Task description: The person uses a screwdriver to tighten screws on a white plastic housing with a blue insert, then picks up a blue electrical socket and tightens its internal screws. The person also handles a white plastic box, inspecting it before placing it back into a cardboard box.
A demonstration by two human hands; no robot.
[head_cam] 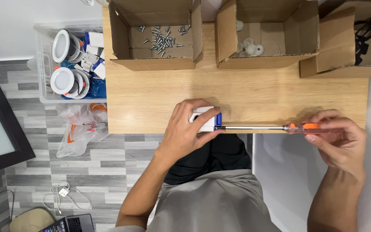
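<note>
Both forearms reach up from the bottom of the head view toward the wooden table (159, 92). At the table's near edge the left hand (185, 131) bends at the wrist, fingers and thumb clamped around a small white block with a blue end (207, 121). To the right along that edge, the right hand (338, 137) pinches the orange handle of a screwdriver (280, 127) between fingertips; its long metal shaft lies level along the edge, tip meeting the block's blue end. At the table's far side stand three open cardboard boxes: the left box (155, 62) holds loose screws (162, 38), the middle box (263, 60) white round parts (249, 47), the right box (344, 47) something black. Left of the table, a clear bin (44, 64) holds round white lamp fittings (62, 80).
</note>
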